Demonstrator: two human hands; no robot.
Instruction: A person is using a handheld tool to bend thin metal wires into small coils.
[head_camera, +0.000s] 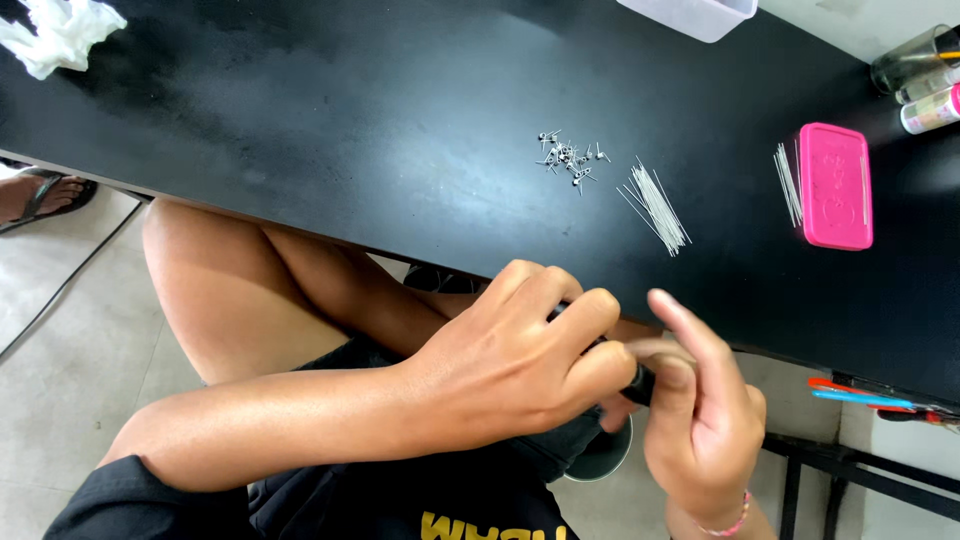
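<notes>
Both hands (600, 390) pinch a small black tool (640, 382).

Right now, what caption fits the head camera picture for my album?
Two hands, left hand and right hand, pinch a small black object beside thin white sticks on a black table.

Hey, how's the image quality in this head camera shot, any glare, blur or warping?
Head view: the black table shows soft, hazy sheen; its edge bows from wide-angle distortion; the left hand and right hand are sharp and evenly lit; the thin pins stay crisp; the small dark thing between the fingers is too hidden to identify.
</notes>
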